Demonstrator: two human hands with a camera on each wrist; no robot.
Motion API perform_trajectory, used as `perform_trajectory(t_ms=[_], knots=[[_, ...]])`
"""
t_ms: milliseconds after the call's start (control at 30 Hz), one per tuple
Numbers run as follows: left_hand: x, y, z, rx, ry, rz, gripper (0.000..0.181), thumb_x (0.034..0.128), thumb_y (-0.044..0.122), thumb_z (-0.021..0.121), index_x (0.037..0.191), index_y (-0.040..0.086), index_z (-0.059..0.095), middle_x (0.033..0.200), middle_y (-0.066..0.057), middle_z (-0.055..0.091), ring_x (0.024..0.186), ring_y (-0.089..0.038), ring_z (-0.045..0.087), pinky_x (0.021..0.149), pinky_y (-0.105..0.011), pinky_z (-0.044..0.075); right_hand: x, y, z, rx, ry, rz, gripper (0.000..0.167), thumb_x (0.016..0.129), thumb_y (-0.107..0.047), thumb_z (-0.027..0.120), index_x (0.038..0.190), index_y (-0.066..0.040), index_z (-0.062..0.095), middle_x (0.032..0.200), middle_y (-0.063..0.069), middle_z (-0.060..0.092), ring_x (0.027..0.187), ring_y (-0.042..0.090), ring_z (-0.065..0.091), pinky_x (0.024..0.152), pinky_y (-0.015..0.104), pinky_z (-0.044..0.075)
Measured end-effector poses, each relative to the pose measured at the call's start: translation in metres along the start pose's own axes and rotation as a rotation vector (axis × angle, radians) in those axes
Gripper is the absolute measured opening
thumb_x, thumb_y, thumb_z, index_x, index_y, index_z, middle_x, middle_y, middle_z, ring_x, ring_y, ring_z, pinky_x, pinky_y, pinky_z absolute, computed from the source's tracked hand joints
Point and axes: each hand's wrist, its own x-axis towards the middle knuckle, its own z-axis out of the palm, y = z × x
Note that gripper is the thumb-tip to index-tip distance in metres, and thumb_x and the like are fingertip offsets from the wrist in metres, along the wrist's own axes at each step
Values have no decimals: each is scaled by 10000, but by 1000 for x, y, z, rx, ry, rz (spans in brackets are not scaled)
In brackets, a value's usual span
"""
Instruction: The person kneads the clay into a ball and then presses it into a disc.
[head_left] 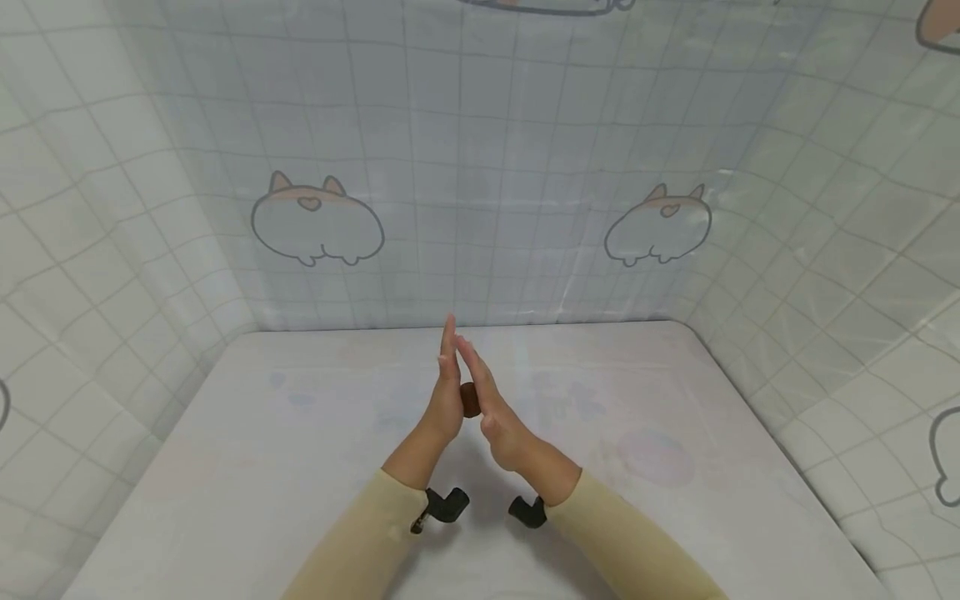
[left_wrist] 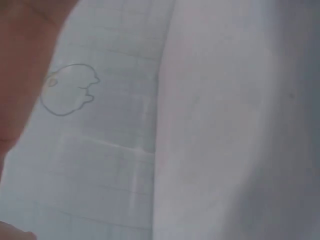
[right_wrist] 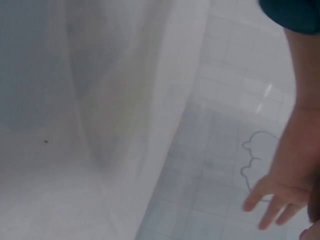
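A small brown, rounded object (head_left: 470, 400) is held between the two palms in the head view; its exact kind cannot be told. My left hand (head_left: 447, 396) stands upright with straight fingers, its palm against the object's left side. From the other side my right hand (head_left: 501, 421) leans in, fingers also straight, with the fingertips of both hands close together above. At the right edge of the right wrist view, a hand (right_wrist: 295, 155) shows extended fingers beside a dark brown patch. Part of a hand (left_wrist: 25, 70) fills the upper left of the left wrist view.
Both hands are above a pale, faintly patterned tabletop (head_left: 300, 467). Grid-patterned sheeting (head_left: 480, 208) with cartoon animal outlines rises at the back and both sides. Black wrist devices (head_left: 447, 505) sit at the cuffs of the cream sleeves (head_left: 360, 533).
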Motion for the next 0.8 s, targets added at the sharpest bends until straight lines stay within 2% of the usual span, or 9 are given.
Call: perform_trajectory(t_ms=[100, 200, 300, 433, 533, 633, 800], knots=[[-2, -6, 0, 40, -34, -19, 937, 880, 831, 21, 1615, 258, -73, 1668, 2, -122, 1522, -291, -57, 1116, -715, -14, 1, -1, 0, 0, 23, 8, 989, 963, -746, 42, 1564, 28, -93, 1643, 236, -63, 1523, 345, -88, 1191, 562, -24], [-5, -10, 1, 97, -60, -44, 847, 925, 774, -9, 1615, 284, -63, 1671, 23, -110, 1525, -282, -64, 1117, -719, -2, 2, 0, -1, 3, 60, 29, 995, 962, -750, 49, 1564, 30, -88, 1644, 239, -58, 1526, 333, -75, 1188, 574, -15], [-8, -11, 3, 137, -84, -50, 780, 954, 728, -29, 1611, 308, -61, 1669, 43, -97, 1526, -269, -60, 1119, -718, 13, 3, 1, -2, -10, 107, 57, 981, 963, -749, 49, 1575, 7, -80, 1658, 199, -47, 1529, 318, -66, 1173, 613, -11], [-12, -13, 8, 173, -120, -58, 808, 944, 736, -40, 1611, 280, -76, 1670, 15, -98, 1526, -285, -63, 1117, -722, 21, 7, 2, -8, -70, 170, 91, 943, 974, -729, 40, 1583, -17, -68, 1670, 151, -14, 1529, 314, -36, 1153, 655, 14], [-17, -13, 11, 164, -164, -82, 840, 921, 756, -55, 1607, 273, -105, 1670, -4, -120, 1527, -301, -43, 1107, -735, 40, 10, 6, -13, -102, 193, 132, 933, 968, -734, 30, 1592, -47, -63, 1674, 119, -9, 1528, 302, -17, 1142, 674, 43], [-22, -11, 13, 114, -209, -87, 851, 911, 767, -52, 1603, 277, -125, 1669, -18, -116, 1527, -293, -22, 1102, -740, 61, 12, 12, -19, -107, 200, 191, 933, 943, -765, 25, 1608, -115, -61, 1677, 65, -24, 1528, 267, -16, 1132, 687, 69], [-26, -5, 16, 33, -230, -39, 887, 891, 806, -17, 1599, 286, -133, 1668, -51, -65, 1525, -272, -27, 1101, -737, 44, 15, 21, -25, -95, 184, 269, 927, 921, -800, 43, 1615, -194, -68, 1676, 0, -56, 1526, 229, -35, 1117, 714, 75]])
